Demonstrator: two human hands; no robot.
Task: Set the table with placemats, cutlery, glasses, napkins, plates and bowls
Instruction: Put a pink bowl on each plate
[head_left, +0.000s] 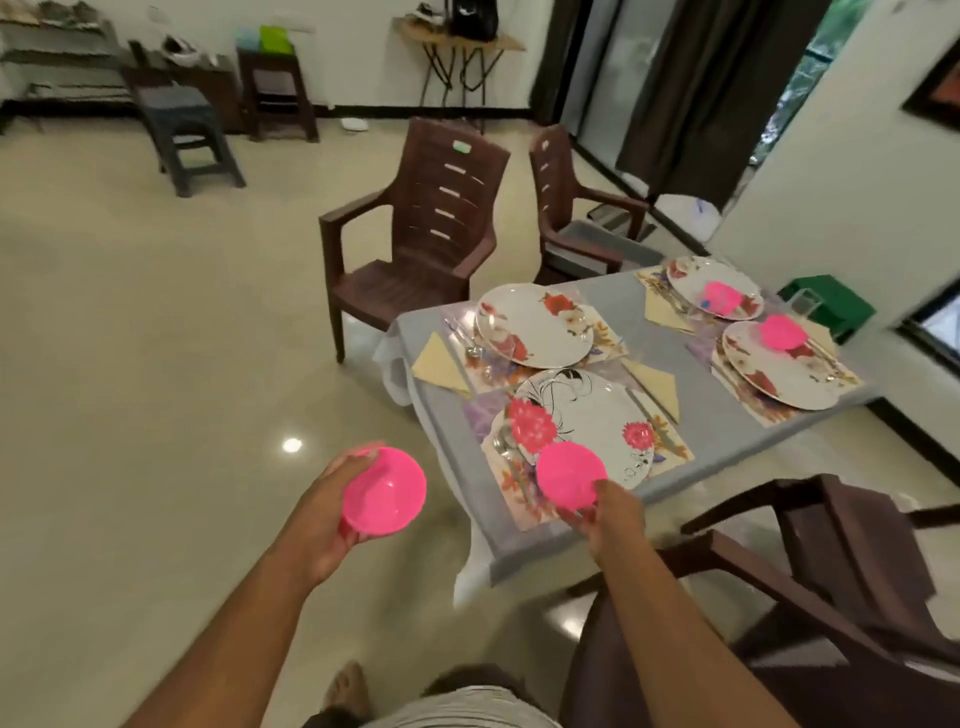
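Left hand (324, 519): arm extended forward, fingers curled, gripping.
Right hand (613, 514): arm extended forward, fingers pinching.

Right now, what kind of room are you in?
Probably a dining room in a home: a table laid with flowered plates and napkins, brown chairs round it, and a tiled floor.

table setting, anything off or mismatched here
One round white plate, nearest, has black swirls and pink flowers; the other three show red flowers. The far-left plate has no pink plastic bowl yet. Nothing looks spilled or broken.
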